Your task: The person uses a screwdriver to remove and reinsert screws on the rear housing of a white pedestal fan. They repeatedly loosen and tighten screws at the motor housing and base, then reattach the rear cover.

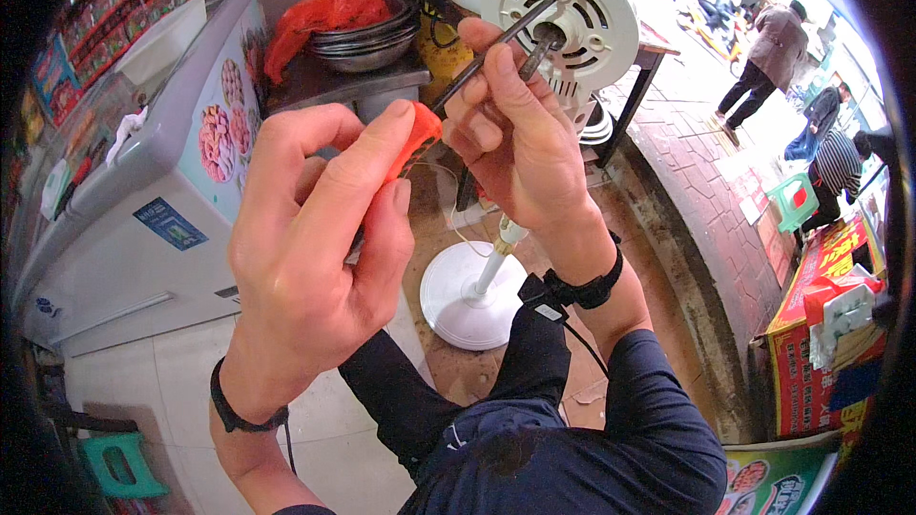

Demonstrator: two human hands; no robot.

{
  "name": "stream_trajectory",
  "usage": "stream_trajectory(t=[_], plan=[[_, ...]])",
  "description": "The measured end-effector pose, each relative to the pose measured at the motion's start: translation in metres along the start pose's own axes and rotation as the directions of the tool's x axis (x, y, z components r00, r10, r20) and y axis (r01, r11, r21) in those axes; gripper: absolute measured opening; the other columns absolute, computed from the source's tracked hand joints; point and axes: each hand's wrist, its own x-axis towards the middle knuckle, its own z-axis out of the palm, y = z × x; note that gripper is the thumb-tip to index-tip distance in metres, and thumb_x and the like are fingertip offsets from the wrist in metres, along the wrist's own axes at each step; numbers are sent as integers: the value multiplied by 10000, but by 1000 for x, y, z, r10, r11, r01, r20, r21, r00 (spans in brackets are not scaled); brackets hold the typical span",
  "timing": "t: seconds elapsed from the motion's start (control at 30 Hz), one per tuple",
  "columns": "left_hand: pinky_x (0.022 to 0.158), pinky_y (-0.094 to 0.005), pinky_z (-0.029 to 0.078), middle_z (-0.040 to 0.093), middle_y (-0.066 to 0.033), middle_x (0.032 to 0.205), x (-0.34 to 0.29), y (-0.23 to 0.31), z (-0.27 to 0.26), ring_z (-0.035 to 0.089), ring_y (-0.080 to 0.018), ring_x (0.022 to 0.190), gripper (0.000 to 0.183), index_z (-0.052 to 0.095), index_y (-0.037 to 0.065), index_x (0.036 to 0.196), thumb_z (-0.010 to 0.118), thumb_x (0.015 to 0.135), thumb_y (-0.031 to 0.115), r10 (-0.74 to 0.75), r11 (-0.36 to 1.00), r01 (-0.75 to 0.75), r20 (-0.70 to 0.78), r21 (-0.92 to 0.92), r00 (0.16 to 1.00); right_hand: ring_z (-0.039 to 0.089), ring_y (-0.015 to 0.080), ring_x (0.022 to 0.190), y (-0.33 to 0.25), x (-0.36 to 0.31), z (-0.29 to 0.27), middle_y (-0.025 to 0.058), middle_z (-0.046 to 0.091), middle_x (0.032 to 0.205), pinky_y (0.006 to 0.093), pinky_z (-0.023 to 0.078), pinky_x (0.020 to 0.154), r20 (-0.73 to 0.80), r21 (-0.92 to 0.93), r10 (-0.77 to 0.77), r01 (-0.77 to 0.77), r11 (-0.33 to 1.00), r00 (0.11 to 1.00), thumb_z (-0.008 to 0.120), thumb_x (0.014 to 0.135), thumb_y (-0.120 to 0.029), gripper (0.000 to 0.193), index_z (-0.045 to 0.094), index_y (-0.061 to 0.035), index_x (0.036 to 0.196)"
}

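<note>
Head view: left hand (320, 219) grips a screwdriver (422, 133), right hand (520, 119) pinches its rod (530, 21); a fan (613, 14) and freezer (143, 272) stand on the floor (658, 296).

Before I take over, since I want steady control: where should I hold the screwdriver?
Probably by its orange handle, from the lower left, where the left hand holds it: it looks thicker than the dark shaft, which slants up-right toward the motor housing.

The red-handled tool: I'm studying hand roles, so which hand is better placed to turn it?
Probably the left hand: it holds the red handle, while the right hand is at the dark shaft, nearer the white fan.
</note>
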Motion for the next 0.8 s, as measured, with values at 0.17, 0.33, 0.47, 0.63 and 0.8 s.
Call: stream_trajectory(t=[0.17,0.33,0.47,0.63,0.8], plan=[[815,-355,534,623,-155,1104,2,6,2,646,-278,942,383,713,15,1265,678,886,-26,-82,996,82,9,-17,997,522,49,645,-3,0,0,-2,653,882,226,455,645,-2,-1,-2,2,1000,1000,628,1063,-289,354,602,-88,1353],[809,-353,536,627,-153,1097,8,7,3,650,-279,935,381,717,28,1265,678,889,-21,-82,996,82,10,-17,997,518,51,643,-5,-1,1,-9,638,879,226,439,642,-9,-26,-10,10,1000,1000,626,1064,-298,371,576,-91,1368],[805,-357,539,632,-153,1097,14,11,0,655,-285,924,380,717,33,1259,676,886,-26,-63,998,63,23,16,998,523,54,664,-5,0,1,-5,630,886,222,423,639,15,-6,-7,7,1000,1000,611,1073,-293,374,557,-88,1381],[820,-379,546,646,-161,1098,24,18,-8,665,-306,935,371,714,31,1231,692,867,-38,-26,998,23,32,66,999,524,60,687,-7,-4,6,2,631,906,218,420,635,33,-1,4,-4,1000,999,612,1072,-308,386,554,-76,1375],[838,-397,554,661,-176,1144,31,27,-16,671,-325,976,429,709,34,1216,772,797,-38,66,988,-69,30,140,997,518,71,685,-6,-4,10,-2,624,928,225,422,633,92,33,6,-9,999,996,627,1062,-329,342,606,-71,1286]])
